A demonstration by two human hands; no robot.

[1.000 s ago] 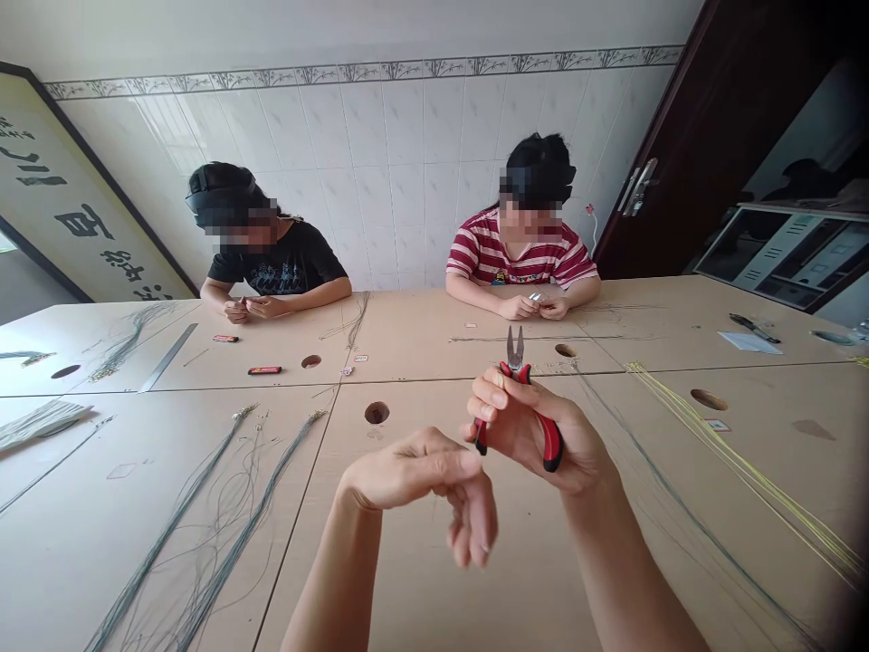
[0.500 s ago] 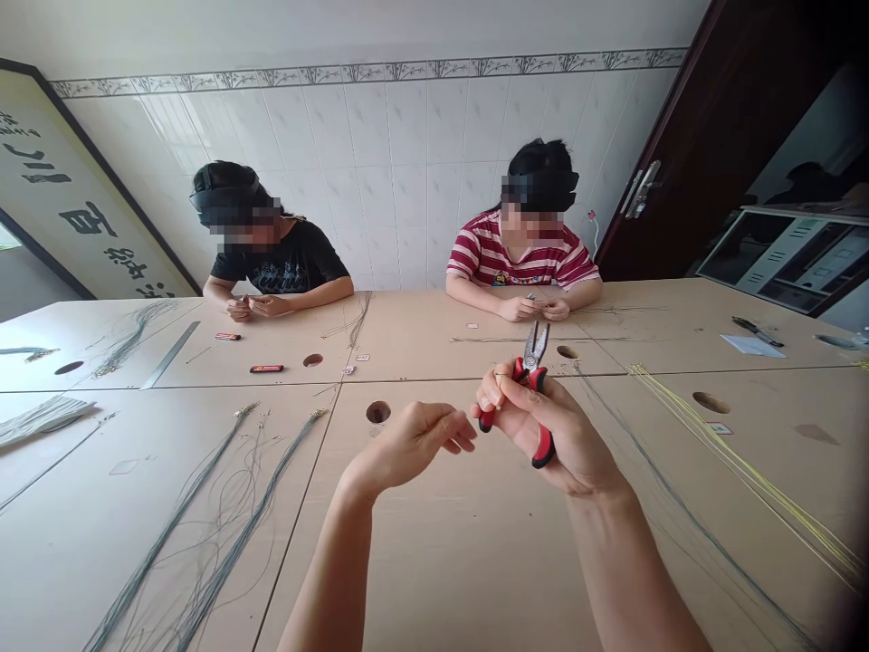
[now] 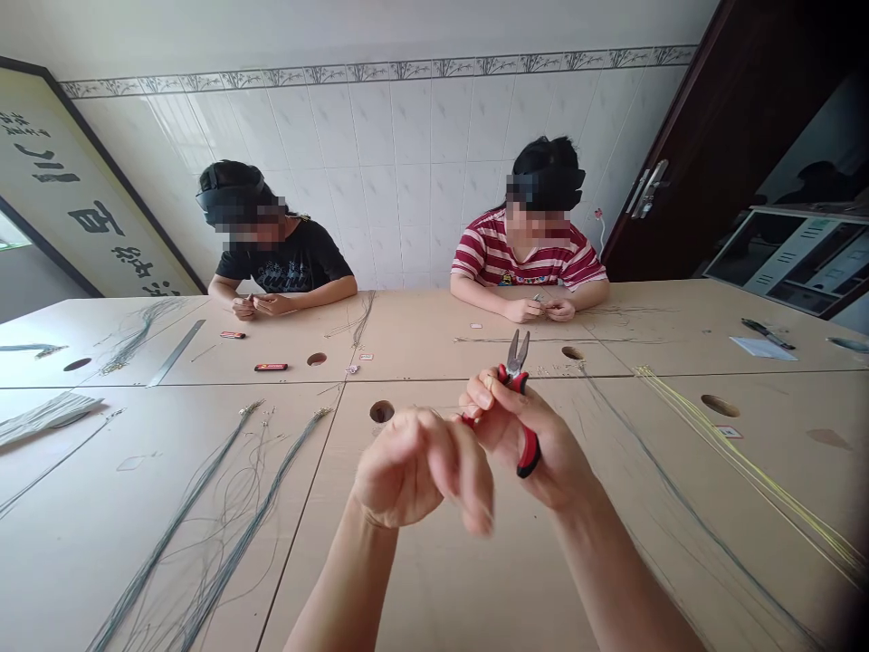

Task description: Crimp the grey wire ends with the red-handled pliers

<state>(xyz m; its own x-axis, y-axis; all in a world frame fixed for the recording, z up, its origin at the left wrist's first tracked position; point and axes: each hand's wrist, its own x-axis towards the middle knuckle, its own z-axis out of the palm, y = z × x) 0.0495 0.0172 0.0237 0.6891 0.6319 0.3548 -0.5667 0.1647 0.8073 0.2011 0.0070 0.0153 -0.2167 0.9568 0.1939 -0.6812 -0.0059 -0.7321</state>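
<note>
My right hand [image 3: 526,439] is wrapped round red-handled pliers [image 3: 516,358], whose metal jaws point up and stand slightly apart. My left hand [image 3: 421,466] is raised just left of it, fingers curled and partly smeared by motion, nearly touching the right hand. I cannot make out anything in the left fingers. Both hands hover above the light wooden table [image 3: 434,580].
Bundles of thin grey wire [image 3: 224,507] lie at the left, yellow wires [image 3: 747,466] at the right. Two people sit opposite, one in a black shirt [image 3: 285,263], one in a striped shirt [image 3: 529,258]. Round holes [image 3: 381,412], a metal ruler [image 3: 177,351] and small red items dot the table.
My left hand has risen and curled in front of the right hand. The pliers have shifted a little left and tilted back toward upright.
</note>
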